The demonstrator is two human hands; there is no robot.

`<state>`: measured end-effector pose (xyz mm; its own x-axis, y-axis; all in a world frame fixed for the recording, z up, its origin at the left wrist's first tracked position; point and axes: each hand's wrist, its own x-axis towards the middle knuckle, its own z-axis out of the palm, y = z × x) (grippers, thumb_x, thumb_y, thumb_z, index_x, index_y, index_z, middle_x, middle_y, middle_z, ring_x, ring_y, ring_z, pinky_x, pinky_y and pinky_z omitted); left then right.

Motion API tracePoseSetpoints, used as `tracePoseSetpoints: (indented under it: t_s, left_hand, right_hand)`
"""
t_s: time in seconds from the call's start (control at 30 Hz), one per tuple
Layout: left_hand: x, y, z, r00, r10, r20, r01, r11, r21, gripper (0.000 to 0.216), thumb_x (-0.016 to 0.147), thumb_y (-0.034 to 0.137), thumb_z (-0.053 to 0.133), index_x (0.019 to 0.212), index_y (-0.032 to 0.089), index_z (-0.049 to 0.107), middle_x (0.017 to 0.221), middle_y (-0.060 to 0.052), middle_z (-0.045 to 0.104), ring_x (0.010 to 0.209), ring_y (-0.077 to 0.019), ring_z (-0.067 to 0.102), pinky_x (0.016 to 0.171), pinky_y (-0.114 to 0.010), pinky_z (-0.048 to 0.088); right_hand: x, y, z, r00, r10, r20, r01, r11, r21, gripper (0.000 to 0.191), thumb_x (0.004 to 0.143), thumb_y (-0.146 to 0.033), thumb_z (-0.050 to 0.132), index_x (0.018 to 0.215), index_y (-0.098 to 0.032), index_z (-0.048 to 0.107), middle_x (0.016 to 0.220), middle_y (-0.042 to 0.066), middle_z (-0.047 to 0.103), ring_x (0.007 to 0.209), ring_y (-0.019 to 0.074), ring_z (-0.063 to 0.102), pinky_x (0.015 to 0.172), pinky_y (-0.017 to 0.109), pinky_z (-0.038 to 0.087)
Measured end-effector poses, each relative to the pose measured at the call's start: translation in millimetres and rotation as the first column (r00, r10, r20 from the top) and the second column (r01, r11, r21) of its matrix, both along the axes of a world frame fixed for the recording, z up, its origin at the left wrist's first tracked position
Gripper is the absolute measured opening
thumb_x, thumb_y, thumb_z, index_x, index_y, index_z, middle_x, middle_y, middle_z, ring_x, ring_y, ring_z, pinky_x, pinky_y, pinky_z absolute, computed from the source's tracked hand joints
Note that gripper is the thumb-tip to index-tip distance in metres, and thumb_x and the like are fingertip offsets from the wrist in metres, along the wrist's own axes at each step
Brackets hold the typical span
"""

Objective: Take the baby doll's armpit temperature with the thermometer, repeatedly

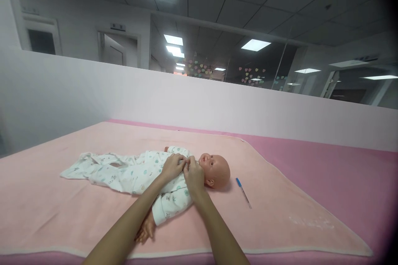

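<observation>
A baby doll (219,170) lies on its back, its head to the right, on a peach blanket (273,219). It wears a white romper (141,174) with a small green and tan print. Over the doll's upper chest, just below its chin, my left hand (173,167) and my right hand (194,175) meet with fingertips nearly touching. Both hands have their fingers bent and closed on the romper's front near the neckline. The exact bit of cloth or fastener between the fingertips is too small to make out.
Right of the doll's head lies a blue-capped pen (244,193) on the blanket. Pink padding (326,174) shows beyond the blanket's right edge. A low white wall (192,99) runs along the back, with glass panels above it.
</observation>
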<state>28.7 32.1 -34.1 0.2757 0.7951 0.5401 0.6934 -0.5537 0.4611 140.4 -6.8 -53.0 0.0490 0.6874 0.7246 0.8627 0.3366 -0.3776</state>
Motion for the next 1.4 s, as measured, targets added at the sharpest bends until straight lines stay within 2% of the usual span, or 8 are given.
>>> tracePoseSetpoints:
  t_s: [0.27, 0.5, 0.63, 0.7, 0.87, 1.03, 1.2, 1.4]
  left_hand:
    - [-1.3, 0.3, 3.6, 0.996, -0.086, 0.038, 0.087, 0.996, -0.023, 0.030, 0.083, 0.035, 0.039, 0.083, 0.022, 0.066, 0.087, -0.003, 0.066, 0.086, -0.0181, 0.056, 0.080, -0.030, 0.040]
    - [-8.8, -11.8, 18.7, 0.958, -0.244, 0.148, 0.258, 0.962, -0.086, 0.032, 0.084, 0.038, 0.039, 0.085, 0.020, 0.065, 0.087, -0.003, 0.067, 0.083, -0.0170, 0.057, 0.076, -0.028, 0.043]
    - [-23.3, -21.7, 31.3, 0.979, -0.190, 0.069, 0.192, 0.981, -0.020, 0.031, 0.082, 0.039, 0.040, 0.077, 0.021, 0.064, 0.075, 0.000, 0.066, 0.076, -0.0163, 0.057, 0.089, -0.034, 0.038]
    - [-30.5, -24.2, 31.7, 0.986, -0.165, 0.036, 0.165, 0.986, -0.010, 0.029, 0.081, 0.037, 0.040, 0.078, 0.021, 0.064, 0.077, -0.001, 0.065, 0.077, -0.0172, 0.056, 0.087, -0.034, 0.038]
    - [-38.6, -24.2, 18.3, 0.997, -0.079, -0.015, 0.080, 0.996, 0.025, 0.027, 0.079, 0.025, 0.037, 0.087, 0.022, 0.063, 0.091, -0.003, 0.063, 0.089, -0.0198, 0.054, 0.080, -0.033, 0.040]
    - [-37.8, -23.8, 10.6, 0.993, 0.076, -0.091, -0.064, 0.990, 0.127, 0.021, 0.074, 0.017, 0.038, 0.075, 0.020, 0.059, 0.082, -0.004, 0.061, 0.084, -0.0206, 0.051, 0.078, -0.035, 0.038]
    - [-40.0, -23.5, 9.8, 0.996, 0.080, -0.034, -0.076, 0.992, 0.104, 0.015, 0.072, 0.018, 0.039, 0.072, 0.020, 0.054, 0.079, -0.003, 0.059, 0.081, -0.0198, 0.051, 0.076, -0.033, 0.037]
    - [-42.4, -21.6, 6.3, 0.996, 0.085, 0.000, -0.084, 0.994, 0.067, 0.023, 0.081, 0.030, 0.035, 0.070, 0.020, 0.053, 0.075, -0.004, 0.059, 0.077, -0.0198, 0.051, 0.073, -0.032, 0.037]
  right_hand:
    - [-3.0, -2.5, 1.2, 0.997, -0.070, -0.036, 0.070, 0.997, 0.023, 0.015, 0.088, -0.018, 0.035, 0.081, -0.018, 0.048, 0.062, -0.001, 0.055, 0.049, 0.0114, 0.049, 0.044, 0.022, 0.030]
    - [-0.9, -2.0, -0.1, 0.995, 0.027, -0.099, -0.016, 0.994, 0.110, 0.020, 0.087, -0.016, 0.034, 0.097, -0.018, 0.052, 0.089, 0.006, 0.061, 0.078, 0.0155, 0.057, 0.065, 0.026, 0.045]
    - [-2.0, -0.9, -1.0, 0.983, 0.073, -0.171, -0.046, 0.987, 0.153, 0.024, 0.083, -0.012, 0.035, 0.096, -0.017, 0.054, 0.088, 0.006, 0.062, 0.078, 0.0159, 0.057, 0.064, 0.026, 0.044]
    - [-4.6, -1.2, -1.7, 0.979, 0.084, -0.184, -0.050, 0.982, 0.183, 0.025, 0.081, -0.010, 0.035, 0.094, -0.017, 0.055, 0.089, 0.006, 0.061, 0.078, 0.0157, 0.057, 0.064, 0.025, 0.044]
    - [-11.8, -3.7, -5.6, 0.984, 0.172, -0.040, -0.160, 0.965, 0.206, 0.027, 0.078, -0.005, 0.036, 0.089, -0.018, 0.057, 0.086, 0.004, 0.058, 0.072, 0.0137, 0.054, 0.060, 0.023, 0.040]
    - [-12.6, -4.6, -6.4, 0.963, 0.258, 0.074, -0.265, 0.958, 0.112, 0.025, 0.077, -0.004, 0.039, 0.082, -0.019, 0.058, 0.080, 0.001, 0.059, 0.071, 0.0131, 0.053, 0.064, 0.023, 0.037]
    - [-16.9, -3.2, 1.5, 0.972, 0.188, 0.143, -0.197, 0.979, 0.051, 0.020, 0.083, -0.012, 0.040, 0.087, -0.019, 0.059, 0.079, 0.003, 0.060, 0.069, 0.0133, 0.054, 0.060, 0.023, 0.035]
    - [-32.6, 4.2, 17.2, 0.954, 0.088, 0.286, -0.079, 0.996, -0.045, 0.014, 0.078, -0.010, 0.048, 0.079, -0.019, 0.059, 0.077, 0.003, 0.062, 0.067, 0.0154, 0.055, 0.054, 0.025, 0.029]
